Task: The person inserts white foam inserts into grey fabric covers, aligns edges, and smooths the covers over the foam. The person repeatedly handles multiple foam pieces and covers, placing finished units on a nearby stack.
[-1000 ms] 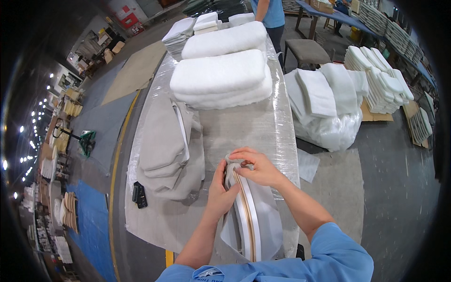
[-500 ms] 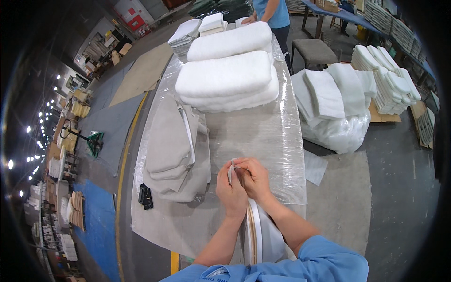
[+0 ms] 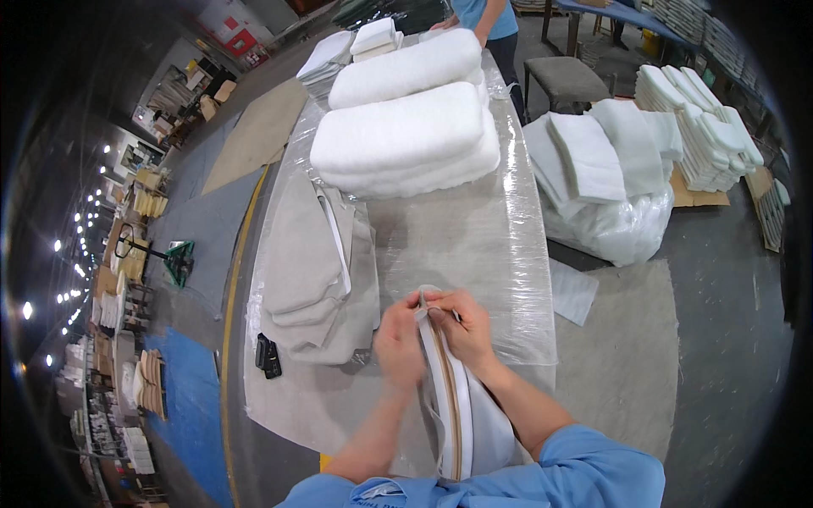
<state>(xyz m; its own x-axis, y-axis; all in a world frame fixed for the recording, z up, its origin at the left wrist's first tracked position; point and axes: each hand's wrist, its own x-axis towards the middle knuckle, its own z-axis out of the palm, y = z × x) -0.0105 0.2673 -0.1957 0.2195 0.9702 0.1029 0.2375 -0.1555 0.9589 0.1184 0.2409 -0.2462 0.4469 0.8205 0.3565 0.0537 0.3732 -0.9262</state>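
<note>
A pale grey fabric cover with a long zipper, white tape along a tan strip, runs from the near table edge up to my hands. My right hand is closed, pinching the cover's far end by the zipper. At the same end, my left hand is slightly blurred, its fingertips closed on the fabric. Whatever small part lies between the fingertips is hidden. To the left lies a stack of grey fabric covers, one showing a white edge. A small black object rests beside that stack.
Thick white padding rolls are stacked farther up the plastic-covered table. A co-worker in blue stands at the far end. White pads in plastic and a grey stool are at right; a pallet jack is left.
My hands have drawn slightly apart, the left shifting left and blurring. More of the zipper now shows below them. The view has tilted slightly.
</note>
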